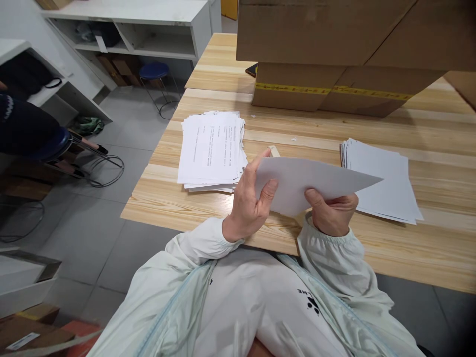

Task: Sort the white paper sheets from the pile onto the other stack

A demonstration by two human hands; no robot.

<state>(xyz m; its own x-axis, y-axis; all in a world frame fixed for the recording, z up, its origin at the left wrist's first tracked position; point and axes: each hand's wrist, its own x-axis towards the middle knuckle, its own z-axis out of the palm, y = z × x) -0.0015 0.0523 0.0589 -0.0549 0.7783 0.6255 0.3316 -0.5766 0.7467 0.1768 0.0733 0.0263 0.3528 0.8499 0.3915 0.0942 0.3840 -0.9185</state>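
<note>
A white sheet of paper (297, 183) is held up off the table, bent a little, with its pointed corner to the right. My left hand (251, 201) grips its left end, thumb on the near face and fingers behind. At the lower right edge my right hand (332, 210) pinches it, thumb in front. Whether it is one sheet or more I cannot tell. To the left lies a stack of printed papers (210, 146), its edges uneven. A second stack of papers (383, 178), blank on top, lies on the right. Behind my left fingers shows a small pale block (274, 150).
Large cardboard boxes (297, 84) with yellow tape stand on the wooden table (159, 203) at the back. A dark flat object (252, 70) lies beside them. Blue stools (153, 71) and white shelves (163, 42) are on the left, where a person (26, 124) sits.
</note>
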